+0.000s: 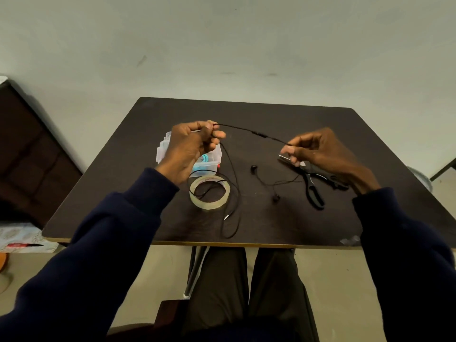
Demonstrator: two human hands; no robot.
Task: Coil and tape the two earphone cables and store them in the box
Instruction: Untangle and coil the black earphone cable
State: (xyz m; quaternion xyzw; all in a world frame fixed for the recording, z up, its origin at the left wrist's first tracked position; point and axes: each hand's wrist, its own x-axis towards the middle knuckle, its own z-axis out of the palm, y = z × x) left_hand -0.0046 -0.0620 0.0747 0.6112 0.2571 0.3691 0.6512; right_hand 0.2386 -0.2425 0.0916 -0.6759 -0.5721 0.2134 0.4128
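Observation:
A black earphone cable [249,131] is stretched in the air between both hands. My left hand [195,146] pinches one part of it above the clear plastic box [212,161], where a teal coiled cable [205,158] lies inside. My right hand [320,154] pinches the cable farther right. The slack hangs down and loops over the clear tape roll [210,192]; its plug [227,215] and two earbuds [253,168] [276,197] lie on the dark table [345,223].
Black-handled scissors [312,187] lie under and in front of my right hand. A dark cabinet [32,154] stands left of the table, the wall is behind it, and my knees are below the front edge.

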